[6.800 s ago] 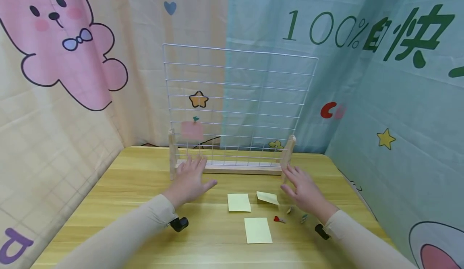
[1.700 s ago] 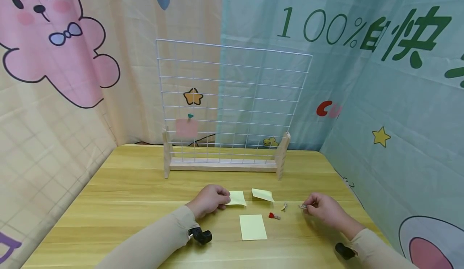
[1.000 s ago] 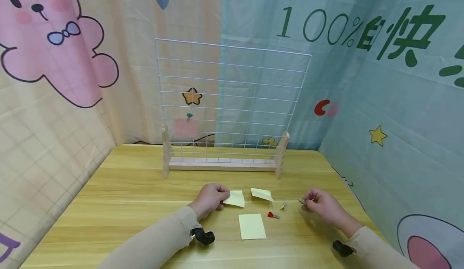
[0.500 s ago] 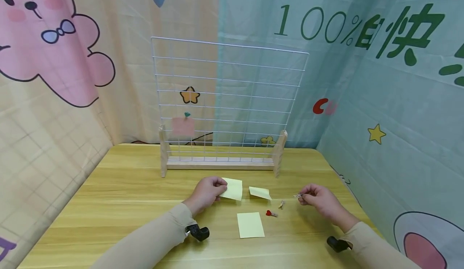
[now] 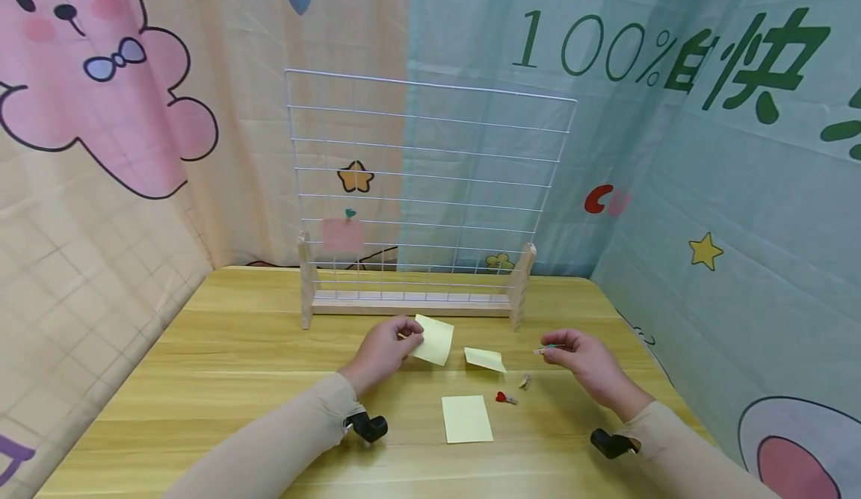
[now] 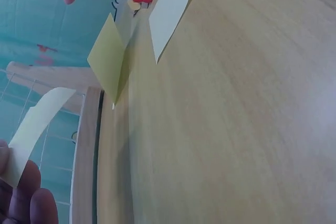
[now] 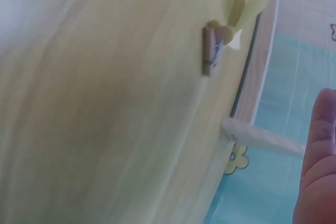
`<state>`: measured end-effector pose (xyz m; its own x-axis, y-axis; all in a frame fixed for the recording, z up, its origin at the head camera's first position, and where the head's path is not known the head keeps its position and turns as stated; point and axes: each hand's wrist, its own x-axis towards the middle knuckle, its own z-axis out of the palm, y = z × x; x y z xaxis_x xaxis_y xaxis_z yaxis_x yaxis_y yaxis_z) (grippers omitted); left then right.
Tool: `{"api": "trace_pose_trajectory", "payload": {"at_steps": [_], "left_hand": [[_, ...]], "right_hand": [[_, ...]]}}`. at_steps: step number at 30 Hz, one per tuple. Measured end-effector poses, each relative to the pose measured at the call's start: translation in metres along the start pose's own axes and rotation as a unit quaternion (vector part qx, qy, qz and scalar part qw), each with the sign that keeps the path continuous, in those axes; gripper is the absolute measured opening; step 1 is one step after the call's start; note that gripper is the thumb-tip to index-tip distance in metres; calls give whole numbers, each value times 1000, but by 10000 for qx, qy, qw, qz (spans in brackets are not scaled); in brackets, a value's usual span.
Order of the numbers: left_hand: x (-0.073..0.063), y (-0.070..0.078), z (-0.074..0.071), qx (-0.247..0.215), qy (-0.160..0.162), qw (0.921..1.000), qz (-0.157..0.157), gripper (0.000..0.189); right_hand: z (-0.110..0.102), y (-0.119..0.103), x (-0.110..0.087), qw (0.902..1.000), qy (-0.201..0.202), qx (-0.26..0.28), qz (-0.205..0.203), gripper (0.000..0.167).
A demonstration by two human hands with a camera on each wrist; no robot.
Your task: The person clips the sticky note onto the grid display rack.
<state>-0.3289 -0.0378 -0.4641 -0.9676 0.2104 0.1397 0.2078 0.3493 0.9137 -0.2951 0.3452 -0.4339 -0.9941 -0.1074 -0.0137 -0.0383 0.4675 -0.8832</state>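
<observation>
In the head view my left hand (image 5: 382,351) pinches a yellow sticky note (image 5: 436,342) by its left edge, raised in front of the rack's base. The left wrist view shows that note curving up from the thumb and fingers. Off to the right, my right hand (image 5: 595,368) pinches a small clothespin (image 5: 545,349) between thumb and fingers; a bit of teal shows on it. Between the hands and nearer me lie a flat sticky note (image 5: 467,419), another note with a lifted edge (image 5: 484,359), a red-heart clothespin (image 5: 506,397) and a yellowish-topped clothespin (image 7: 211,51).
A white wire grid rack (image 5: 430,117) on a wooden stand (image 5: 410,308) spans the table's back. Low on its left hangs a pink note (image 5: 343,236) under a green clip (image 5: 350,214). Printed curtains enclose the wooden table (image 5: 222,364) at the back and sides.
Earlier both hands lay open by the rack's base. Since then the left has picked up a sticky note and the right a clothespin; both have risen and moved toward the rack.
</observation>
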Motion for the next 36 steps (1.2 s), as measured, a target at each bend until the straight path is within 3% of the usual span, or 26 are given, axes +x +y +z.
{"api": "trace_pose_trajectory", "payload": {"at_steps": [9, 17, 21, 26, 36], "left_hand": [[11, 8, -16, -343, 520, 9979, 159, 40], [21, 17, -30, -458, 933, 9945, 152, 38], [26, 21, -37, -678, 1028, 9924, 24, 31], [34, 27, -48, -1044, 1137, 9879, -138, 26], [54, 42, -69, -1403, 1251, 9818, -256, 34]], "right_hand": [[18, -36, 19, 9997, 74, -56, -240, 26], [31, -75, 39, 9976, -100, -207, -658, 31], [39, -97, 47, 9954, 22, -508, -817, 31], [53, -123, 60, 9874, 249, -819, -1333, 25], [80, -168, 91, 9748, 480, -858, -2003, 12]]}}
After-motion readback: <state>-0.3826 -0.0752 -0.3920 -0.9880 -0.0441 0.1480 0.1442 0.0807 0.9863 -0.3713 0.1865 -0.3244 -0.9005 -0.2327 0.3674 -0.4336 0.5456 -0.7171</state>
